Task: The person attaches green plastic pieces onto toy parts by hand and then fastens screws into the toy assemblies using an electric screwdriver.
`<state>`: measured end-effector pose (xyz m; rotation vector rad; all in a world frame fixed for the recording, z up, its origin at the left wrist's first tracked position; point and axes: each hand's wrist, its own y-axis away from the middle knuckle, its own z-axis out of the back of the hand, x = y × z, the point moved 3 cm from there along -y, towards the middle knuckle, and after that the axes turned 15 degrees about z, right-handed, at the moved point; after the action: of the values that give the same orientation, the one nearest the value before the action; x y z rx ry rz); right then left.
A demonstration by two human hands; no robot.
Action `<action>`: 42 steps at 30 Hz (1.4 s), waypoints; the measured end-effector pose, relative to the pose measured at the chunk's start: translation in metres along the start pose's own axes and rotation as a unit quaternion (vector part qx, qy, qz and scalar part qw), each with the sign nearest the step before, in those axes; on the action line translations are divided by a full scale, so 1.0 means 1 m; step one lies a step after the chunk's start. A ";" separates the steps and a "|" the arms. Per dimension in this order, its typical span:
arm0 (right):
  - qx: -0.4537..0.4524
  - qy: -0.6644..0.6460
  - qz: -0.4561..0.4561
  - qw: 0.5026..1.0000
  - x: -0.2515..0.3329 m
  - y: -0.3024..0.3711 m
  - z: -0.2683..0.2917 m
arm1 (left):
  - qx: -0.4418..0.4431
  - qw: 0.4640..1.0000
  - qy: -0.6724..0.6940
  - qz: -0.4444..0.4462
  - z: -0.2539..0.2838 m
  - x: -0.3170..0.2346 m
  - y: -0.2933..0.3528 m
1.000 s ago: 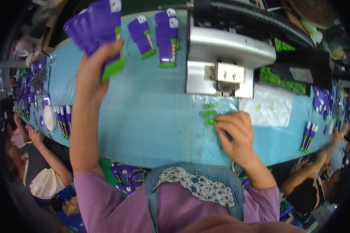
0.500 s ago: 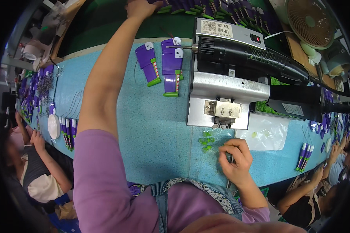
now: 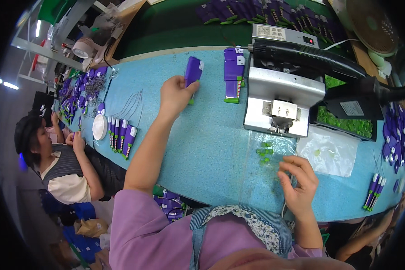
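Observation:
My left hand (image 3: pixel 175 95) grips a purple plastic piece (image 3: pixel 194 68) with a white corner, raised near the table's far side; its fingers cover the lower part. To its right, purple pieces (image 3: pixel 233 74) with green ends lie overlapped beside a metal machine (image 3: pixel 285 85). A black electric screwdriver (image 3: pixel 306 58) is mounted across the machine's top. My right hand (image 3: pixel 301 184) is held over the near right table, fingers bent around what looks like a thin metal tool, mostly hidden. Small bright green parts (image 3: pixel 265 152) lie just left of that hand.
A clear plastic bag (image 3: pixel 330 157) lies right of the machine, before a bin of green parts (image 3: pixel 342 118). Purple pieces (image 3: pixel 265 11) line the green surface behind. At left sit a white round dish (image 3: pixel 100 127), purple sticks (image 3: pixel 121 135) and a co-worker (image 3: pixel 67 162).
My left hand has come back from the far pile and now grips a purple piece, about where the left one lay. My right hand's fingers have spread somewhat. The view has shifted leftward.

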<state>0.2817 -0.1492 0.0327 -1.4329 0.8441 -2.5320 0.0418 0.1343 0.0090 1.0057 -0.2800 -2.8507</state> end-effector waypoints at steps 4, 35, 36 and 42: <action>-0.007 -0.016 -0.017 1.000 0.002 0.004 0.002 | 0.176 0.903 0.392 0.017 -0.009 -0.015 0.081; -0.010 0.293 0.003 0.956 -0.027 -0.005 0.076 | 0.460 0.759 0.461 -0.001 -0.070 -0.034 0.211; -0.012 0.295 0.003 0.955 -0.035 -0.003 0.083 | 0.471 0.760 0.446 -0.030 -0.070 -0.030 0.211; 0.068 0.444 0.032 0.893 -0.060 0.001 0.092 | 0.467 0.771 0.432 0.030 -0.075 -0.036 0.214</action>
<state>0.3902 -0.1663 0.0239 -0.1206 0.7355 -3.0816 0.1250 -0.0792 0.0175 2.2078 -1.6041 -1.7329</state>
